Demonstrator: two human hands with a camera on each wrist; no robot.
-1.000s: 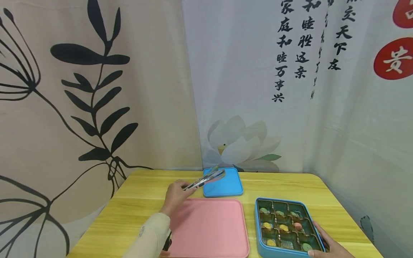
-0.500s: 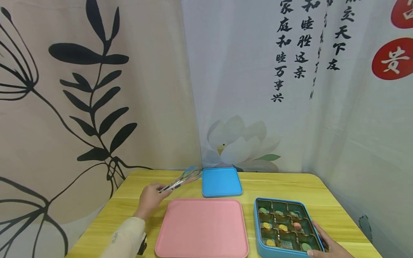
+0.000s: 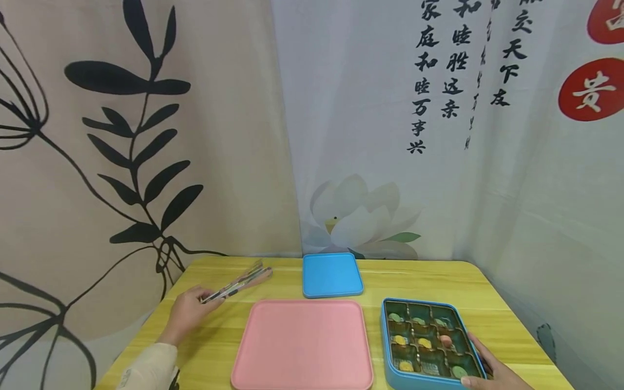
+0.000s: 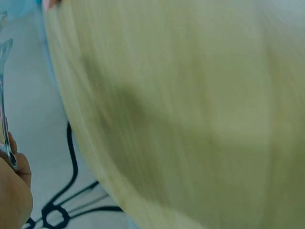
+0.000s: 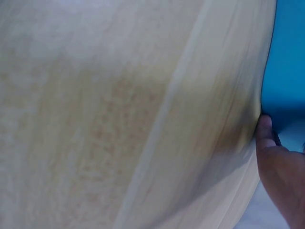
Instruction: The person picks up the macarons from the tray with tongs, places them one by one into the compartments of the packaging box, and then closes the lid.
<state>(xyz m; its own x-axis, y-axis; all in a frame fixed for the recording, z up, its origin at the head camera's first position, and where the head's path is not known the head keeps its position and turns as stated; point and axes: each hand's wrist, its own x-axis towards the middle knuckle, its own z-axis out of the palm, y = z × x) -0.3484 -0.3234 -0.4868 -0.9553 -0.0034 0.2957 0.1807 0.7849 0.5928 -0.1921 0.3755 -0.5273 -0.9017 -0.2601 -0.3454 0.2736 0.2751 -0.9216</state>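
Observation:
In the head view my left hand (image 3: 189,313) is above the left part of the table, holding a pair of metal tongs (image 3: 239,283) by the handle end. Their tips point up and to the right, slightly apart, with nothing seen between them. At the right, my right hand (image 3: 498,372) grips the near right corner of a blue box (image 3: 386,346), thumb at the near rim and fingers along the side. Inside the box a dark divided insert holds small green, yellow and pink pieces (image 3: 425,343). In the right wrist view, the thumb (image 5: 265,128) touches the blue wall.
A pink tray (image 3: 302,346) lies in the middle of the yellow wood-grain table (image 3: 385,279). Behind it sits a smaller blue tray (image 3: 332,275) near the far edge. A printed curtain (image 3: 244,135) hangs behind the table.
My left hand has moved left with the tongs, from above the pink tray to the table's left side. The right hand and the box have stayed put.

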